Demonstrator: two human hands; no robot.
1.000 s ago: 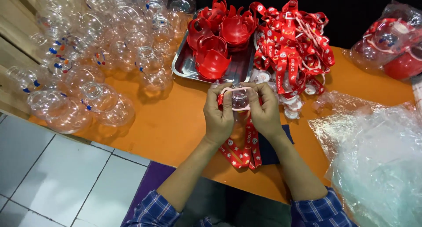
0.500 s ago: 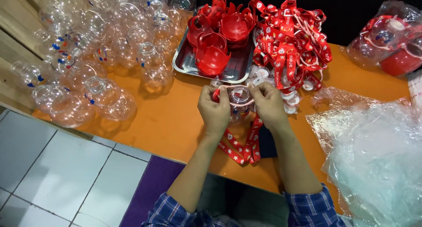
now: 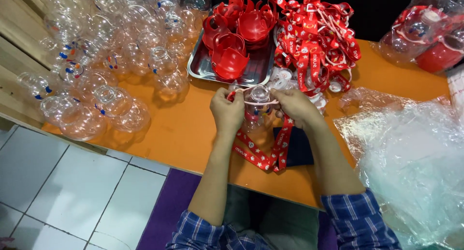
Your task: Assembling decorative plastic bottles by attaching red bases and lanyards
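My left hand (image 3: 227, 110) and my right hand (image 3: 295, 106) both grip a small clear plastic bottle (image 3: 259, 96) over the orange table (image 3: 179, 129). A white ring stretches between my fingers around the bottle's neck. A red lanyard strap (image 3: 263, 151) hangs from the bottle and trails toward the table's near edge. The bottle's lower body is partly hidden behind my fingers.
A metal tray (image 3: 251, 71) holds red plastic cup pieces (image 3: 232, 37). A heap of red lanyards (image 3: 314, 37) lies to its right. Several clear bottles (image 3: 111, 61) are piled at left. Clear plastic bags (image 3: 415, 158) lie at right; a bag of red parts (image 3: 430, 37) sits far right.
My hands and the bottle have moved slightly farther from me, toward the tray. The white ring is now stretched wider across the bottle's neck.
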